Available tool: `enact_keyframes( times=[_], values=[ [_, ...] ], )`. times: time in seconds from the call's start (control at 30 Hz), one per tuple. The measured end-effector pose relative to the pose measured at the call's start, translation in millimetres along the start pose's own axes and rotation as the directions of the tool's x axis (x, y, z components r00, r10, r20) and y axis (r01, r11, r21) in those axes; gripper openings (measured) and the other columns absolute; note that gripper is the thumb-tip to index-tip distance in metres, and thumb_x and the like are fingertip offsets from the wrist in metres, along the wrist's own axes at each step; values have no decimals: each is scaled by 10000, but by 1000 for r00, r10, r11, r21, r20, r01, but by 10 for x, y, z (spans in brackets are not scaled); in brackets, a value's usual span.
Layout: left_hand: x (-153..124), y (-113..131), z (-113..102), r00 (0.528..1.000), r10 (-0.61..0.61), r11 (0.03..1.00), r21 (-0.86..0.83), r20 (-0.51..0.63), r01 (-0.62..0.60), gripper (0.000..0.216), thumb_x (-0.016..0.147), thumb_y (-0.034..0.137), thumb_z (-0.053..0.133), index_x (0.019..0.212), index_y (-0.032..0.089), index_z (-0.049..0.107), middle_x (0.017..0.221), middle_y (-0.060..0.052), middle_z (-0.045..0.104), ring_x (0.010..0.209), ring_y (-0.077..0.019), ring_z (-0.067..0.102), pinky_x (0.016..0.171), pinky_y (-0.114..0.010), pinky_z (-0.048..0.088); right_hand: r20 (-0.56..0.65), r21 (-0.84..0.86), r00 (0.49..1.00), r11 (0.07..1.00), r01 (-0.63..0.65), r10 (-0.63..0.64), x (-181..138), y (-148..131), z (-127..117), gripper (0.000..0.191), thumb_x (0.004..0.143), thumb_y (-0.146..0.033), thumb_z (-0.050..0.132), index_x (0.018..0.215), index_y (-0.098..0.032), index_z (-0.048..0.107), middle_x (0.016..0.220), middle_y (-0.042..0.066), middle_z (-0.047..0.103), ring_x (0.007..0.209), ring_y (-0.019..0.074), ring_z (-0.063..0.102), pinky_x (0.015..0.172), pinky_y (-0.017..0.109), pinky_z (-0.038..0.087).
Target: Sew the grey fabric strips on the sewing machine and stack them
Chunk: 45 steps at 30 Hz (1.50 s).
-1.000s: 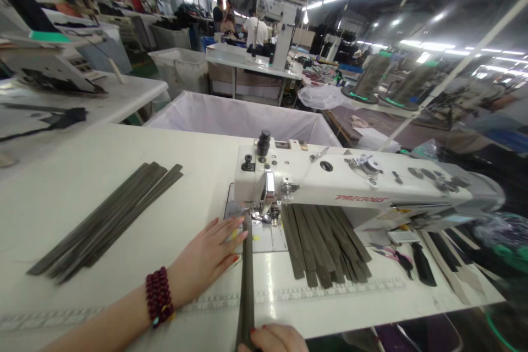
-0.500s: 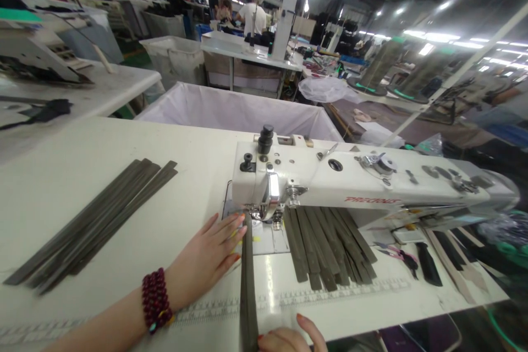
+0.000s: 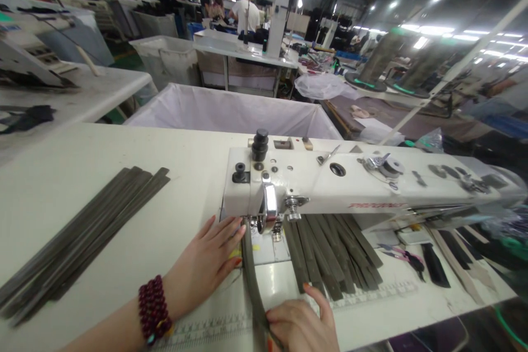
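Observation:
A dark olive-grey strip [image 3: 253, 280] runs from under the needle area of a white sewing machine [image 3: 330, 184] toward me, bending to the right at its near end. My left hand [image 3: 209, 256] lies with fingers stretched out on the left side of the strip, fingertips close to the presser foot [image 3: 262, 224]. Lower down, my right hand [image 3: 303, 323] has its fingers closed around the strip's near end, with the thumb raised. Beneath the machine arm rests a pile of similar strips [image 3: 330, 256]. Another bundle of strips [image 3: 88, 231] is on the table to the left.
Pink-handled snips [image 3: 406, 257] and a black tool or holder [image 3: 435, 267] lie right of the pile. A printed ruler scale [image 3: 214, 330] crosses the table's near part. Behind the table stands a cloth-lined bin [image 3: 231, 107]. People work farther back.
My right hand has moved up and forward along with the strip's near end, and the strip now curves. My left hand stays beside the presser foot. The view has shifted slightly.

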<state>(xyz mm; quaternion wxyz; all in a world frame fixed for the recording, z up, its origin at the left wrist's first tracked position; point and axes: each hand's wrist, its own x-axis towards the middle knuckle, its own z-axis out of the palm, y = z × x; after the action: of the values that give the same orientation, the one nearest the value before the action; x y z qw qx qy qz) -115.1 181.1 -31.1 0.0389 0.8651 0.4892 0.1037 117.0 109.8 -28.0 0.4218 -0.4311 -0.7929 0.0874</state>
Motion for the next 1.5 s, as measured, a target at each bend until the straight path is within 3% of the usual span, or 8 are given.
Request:
enact_keyframes(
  times=[0.07, 0.13, 0.27, 0.47, 0.67, 0.83, 1.27, 1.5],
  values=[
    [36, -7, -36, 1000, 0, 1000, -17, 27, 0, 406, 956, 334, 523, 1319, 159, 580, 1373, -126, 605, 1264, -299, 531, 1093, -531, 383, -112, 19, 993, 999, 28, -26, 82, 21, 56, 160, 841, -103, 501, 765, -235, 547, 691, -66, 706, 608, 103, 657, 1047, 363, 316],
    [59, -17, -56, 999, -2, 1000, -26, 45, 3, 384, 954, 323, 523, 1288, 150, 604, 1352, -132, 617, 1251, -304, 535, 1083, -530, 397, -145, 12, 987, 997, 79, -76, 172, 45, 77, 158, 846, -108, 491, 755, -226, 542, 674, -58, 694, 588, 97, 642, 1028, 361, 332],
    [71, -54, -37, 1000, 7, 999, -39, 25, -7, 357, 951, 335, 530, 1250, 165, 626, 1347, -122, 618, 1253, -300, 527, 1092, -527, 392, -12, -20, 989, 988, 150, -151, 321, 99, 39, 128, 838, -106, 518, 811, -218, 574, 737, -50, 711, 664, 100, 660, 1066, 362, 305],
    [69, -122, 29, 999, 30, 999, -15, 32, -29, 446, 954, 345, 521, 1361, 162, 539, 1388, -117, 589, 1275, -311, 510, 1096, -539, 390, 141, -94, 970, 973, 211, -197, 428, 169, 41, 99, 873, -112, 544, 849, -196, 591, 767, -28, 688, 722, 121, 625, 1078, 392, 290],
    [94, -122, 5, 998, 49, 999, -19, 41, -48, 413, 952, 331, 520, 1320, 148, 565, 1413, -134, 566, 1315, -341, 478, 1104, -564, 380, 339, -204, 914, 931, 302, -223, 520, 246, 97, 87, 915, -132, 546, 875, -192, 594, 701, -21, 595, 704, 153, 522, 889, 376, 360],
    [111, -138, -5, 997, 60, 998, -32, 53, -59, 384, 972, 338, 483, 1285, 145, 590, 1366, -135, 602, 1292, -342, 500, 1098, -578, 383, 428, -223, 865, 897, 382, -262, 639, 292, 184, 152, 934, -149, 533, 787, -185, 550, 697, -1, 573, 684, 168, 477, 757, 366, 354],
    [94, -170, 26, 996, 61, 998, -36, 71, -58, 405, 961, 344, 500, 1313, 158, 577, 1369, -135, 597, 1275, -349, 512, 1099, -597, 378, 512, -383, 816, 780, 495, -267, 850, 395, 515, 143, 842, -76, 576, 771, -184, 515, 656, 10, 594, 612, 194, 569, 637, 352, 458],
    [91, -141, 8, 995, 62, 997, -42, 77, -59, 470, 934, 295, 533, 1378, 143, 520, 1381, -138, 588, 1289, -345, 498, 1117, -586, 363, 494, -468, 830, 727, 503, -257, 915, 347, 582, 146, 847, -21, 517, 956, -84, 591, 759, 133, 678, 614, 214, 608, 569, 345, 466]
  ],
)
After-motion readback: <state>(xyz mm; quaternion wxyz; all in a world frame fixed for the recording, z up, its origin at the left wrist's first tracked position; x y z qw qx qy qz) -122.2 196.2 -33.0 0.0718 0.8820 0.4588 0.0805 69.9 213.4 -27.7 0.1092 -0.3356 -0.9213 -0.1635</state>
